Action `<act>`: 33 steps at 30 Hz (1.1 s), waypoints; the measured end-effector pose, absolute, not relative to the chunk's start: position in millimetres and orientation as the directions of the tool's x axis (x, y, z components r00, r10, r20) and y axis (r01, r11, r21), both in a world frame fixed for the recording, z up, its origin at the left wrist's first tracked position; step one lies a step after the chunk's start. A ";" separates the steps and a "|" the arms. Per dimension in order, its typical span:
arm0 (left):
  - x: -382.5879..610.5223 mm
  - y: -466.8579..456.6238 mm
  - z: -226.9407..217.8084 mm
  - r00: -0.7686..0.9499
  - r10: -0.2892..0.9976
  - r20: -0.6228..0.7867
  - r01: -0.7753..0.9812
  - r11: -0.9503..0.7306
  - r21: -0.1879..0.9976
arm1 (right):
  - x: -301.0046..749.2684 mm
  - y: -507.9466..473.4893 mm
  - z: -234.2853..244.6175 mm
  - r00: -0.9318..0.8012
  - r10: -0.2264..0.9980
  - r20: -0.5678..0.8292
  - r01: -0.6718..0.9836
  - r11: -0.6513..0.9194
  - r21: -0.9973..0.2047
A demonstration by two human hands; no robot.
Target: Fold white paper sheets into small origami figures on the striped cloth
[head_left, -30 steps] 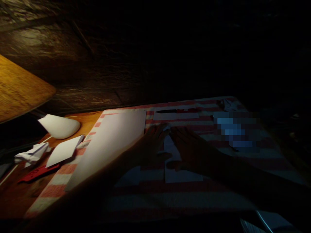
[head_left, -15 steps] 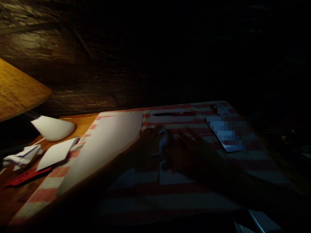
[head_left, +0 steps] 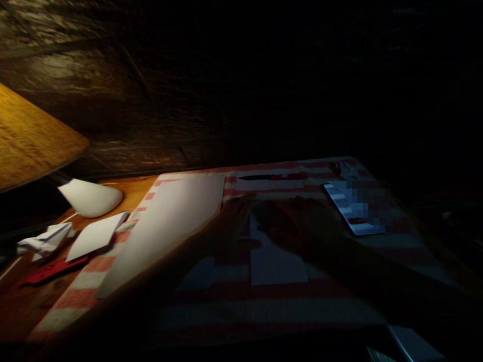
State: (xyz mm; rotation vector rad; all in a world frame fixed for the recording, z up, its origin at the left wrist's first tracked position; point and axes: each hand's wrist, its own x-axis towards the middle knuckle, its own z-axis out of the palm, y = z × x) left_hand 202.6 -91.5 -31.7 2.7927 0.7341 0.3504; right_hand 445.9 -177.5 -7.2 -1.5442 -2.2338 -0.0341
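Observation:
A small sheet of white paper [head_left: 279, 264] lies on the striped cloth in front of me, its upper part covered by my right hand. My left hand [head_left: 237, 213] rests at its left edge with fingers stretched forward and thumb apart. Over the upper part of the sheet lies my right hand [head_left: 289, 221]; its fingers are too dark and blurred to make out. Another piece of paper [head_left: 198, 274] shows partly beneath my left forearm. Beyond the hands, a knife with a dark blade and red handle [head_left: 269, 177] lies on a paper [head_left: 243, 186].
A big white sheet [head_left: 162, 226] covers the cloth's left side. A phone [head_left: 345, 206] with a lit screen is at right. Left on the wooden table are a lamp [head_left: 92, 197], crumpled paper [head_left: 47, 239], a curved white paper [head_left: 96, 235] and a red object [head_left: 53, 271].
The white paper that stood raised between my hands now lies lower and flatter. My right hand has shifted slightly up and right, uncovering more of the small sheet. The view has turned slightly.

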 end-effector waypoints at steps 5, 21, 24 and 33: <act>197.9 -88.1 -29.8 0.788 0.533 0.307 0.382 -0.815 0.435 | 443.6 -166.2 -24.5 -0.309 0.899 0.310 0.846 0.409 -0.341; 210.9 -90.6 -33.9 0.477 0.840 0.257 0.100 -0.343 0.934 | 452.1 -162.2 -10.3 0.093 0.977 0.193 0.475 0.127 -0.871; 215.7 -97.2 -27.3 0.511 0.852 0.112 0.063 -0.167 0.984 | 448.7 -161.9 -5.7 0.109 0.987 0.119 0.375 0.069 -0.924; 216.8 -95.5 -26.1 0.598 0.801 0.007 0.053 -0.048 0.997 | 444.4 -157.6 -18.3 0.065 0.995 -0.072 -0.062 -0.068 -0.996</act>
